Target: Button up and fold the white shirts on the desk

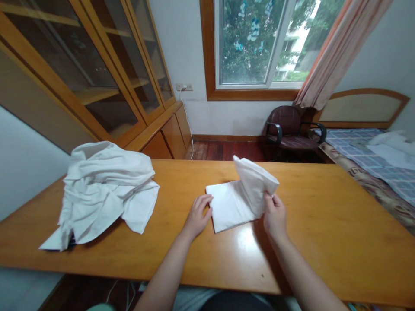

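Note:
A folded white cloth (227, 206) lies in the middle of the wooden table, its left part flat and its right part lifted up in a fold. My right hand (275, 214) pinches the raised part at its lower right corner, thumb on the near side. At the cloth's left edge, my left hand (198, 214) rests with its fingertips touching the border; thumb and fingers are apart. Farther left, a crumpled heap of white cloth (106, 185) is spread loosely, one corner reaching toward the table's front edge. Something dark peeks out beneath that corner, too small to name.
The wooden table (324, 242) spans the view. Behind it stand a glass-door cabinet (106, 77) on the left, a dark red armchair (288, 127) under the window (249, 47), and a bed (372, 151) on the right. A white cable (188, 116) hangs from a wall socket.

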Demonstrator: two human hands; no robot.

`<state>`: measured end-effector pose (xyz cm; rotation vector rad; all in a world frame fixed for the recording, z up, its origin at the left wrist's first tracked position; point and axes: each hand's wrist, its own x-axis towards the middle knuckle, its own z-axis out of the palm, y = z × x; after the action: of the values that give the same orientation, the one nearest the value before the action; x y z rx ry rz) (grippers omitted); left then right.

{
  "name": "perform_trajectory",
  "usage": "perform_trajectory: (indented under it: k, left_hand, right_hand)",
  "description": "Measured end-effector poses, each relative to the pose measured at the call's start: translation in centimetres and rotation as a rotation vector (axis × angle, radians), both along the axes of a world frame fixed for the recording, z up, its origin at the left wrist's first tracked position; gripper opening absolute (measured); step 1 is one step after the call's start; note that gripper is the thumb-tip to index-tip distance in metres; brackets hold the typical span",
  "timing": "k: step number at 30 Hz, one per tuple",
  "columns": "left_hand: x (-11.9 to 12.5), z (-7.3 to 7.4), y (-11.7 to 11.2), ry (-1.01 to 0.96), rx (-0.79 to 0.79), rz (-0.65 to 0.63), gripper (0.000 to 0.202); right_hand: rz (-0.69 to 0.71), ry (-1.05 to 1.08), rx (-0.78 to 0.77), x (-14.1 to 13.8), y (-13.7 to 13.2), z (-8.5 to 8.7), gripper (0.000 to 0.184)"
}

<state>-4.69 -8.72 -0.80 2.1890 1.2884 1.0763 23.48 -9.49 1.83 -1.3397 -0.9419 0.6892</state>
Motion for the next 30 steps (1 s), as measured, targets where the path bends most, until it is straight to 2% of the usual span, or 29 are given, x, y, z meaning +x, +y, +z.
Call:
perform_trajectory:
  k: [3,6,7,9,11,13,16,20,22,25,30]
  left_hand:
    - [0.2,0.3,-0.2,0.127,0.051,-0.059,0.035]
    - [0.5,0.6,-0.5,0.197,0.093,-0.089,0.036]
    - [0.7,0.7,-0.6,0.216,0.106,-0.098,0.036]
    - [1.2,0.9,-1.0,0.253,0.137,-0.125,0.036]
    - [2.1,1.0,-1.4,0.3,0.168,-0.159,0.039]
    - [3.2,1.2,-1.8,0.351,0.189,-0.176,0.045]
    - [4.8,1.2,-2.1,0.394,0.201,-0.139,0.049]
    - [5.5,1.3,-2.1,0.399,0.183,-0.111,0.039]
    - [5.3,1.5,-2.0,0.414,0.162,-0.116,0.025]
    - [4.4,1.8,-1.5,0.387,0.136,-0.038,0.013]
    - [0.7,1.8,0.6,0.061,0.071,0.368,0.007]
  right_hand:
    - [-0.286,0.084,0.004,3.9,-0.3,-1.3,0.033]
    - [-0.583,0.025,-0.008,7.6,-1.5,-2.5,0.054]
    - [-0.641,-0.024,-0.003,8.5,-2.0,-2.8,0.057]
    - [-0.645,-0.154,0.004,9.8,-2.7,-2.9,0.051]
    - [-0.499,-0.329,0.01,10.0,-3.1,-2.6,0.036]
    - [-0.264,-0.499,0.04,9.3,-2.8,-2.1,0.026]
    - [0.08,-0.684,0.114,7.2,-1.6,-1.6,0.025]
    - [0.396,-0.903,0.151,4.1,0.0,-1.8,0.026]
    - [0.483,-0.992,0.139,3.1,0.4,-1.9,0.026]
    - [0.505,-1.085,0.096,2.5,0.5,-2.0,0.028]
    - [0.499,-1.097,0.056,2.8,-0.1,-1.7,0.028]
